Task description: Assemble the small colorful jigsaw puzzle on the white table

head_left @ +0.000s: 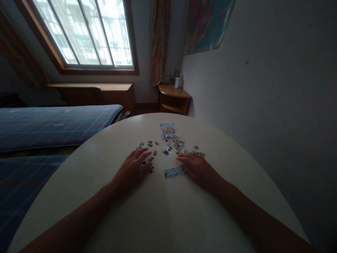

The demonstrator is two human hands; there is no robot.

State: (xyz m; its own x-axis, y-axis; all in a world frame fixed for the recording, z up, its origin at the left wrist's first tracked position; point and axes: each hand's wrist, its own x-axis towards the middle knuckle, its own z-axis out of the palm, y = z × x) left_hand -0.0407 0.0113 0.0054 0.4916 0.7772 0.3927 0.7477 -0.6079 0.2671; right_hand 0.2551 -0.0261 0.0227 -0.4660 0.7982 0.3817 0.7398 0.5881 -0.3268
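My left hand (133,169) rests palm down on the white table with its fingers stretched and apart. Loose jigsaw pieces (151,159) lie around and partly under its fingertips. My right hand (198,169) also lies low over the table, fingers extended to the left at the near edge of a pile of jigsaw pieces (177,144). A joined jigsaw strip (173,172) with light blue lettering sits just left of the right hand, which covers its right end. Farther back lies a small picture sheet (168,130) with a cartoon figure.
The round white table (163,211) fills the foreground. A bed with a blue plaid mattress (52,123) stands to the left, and a white wall (263,105) runs along the right. Beyond the table are a wooden corner shelf (175,92) and a desk (116,86) under the window.
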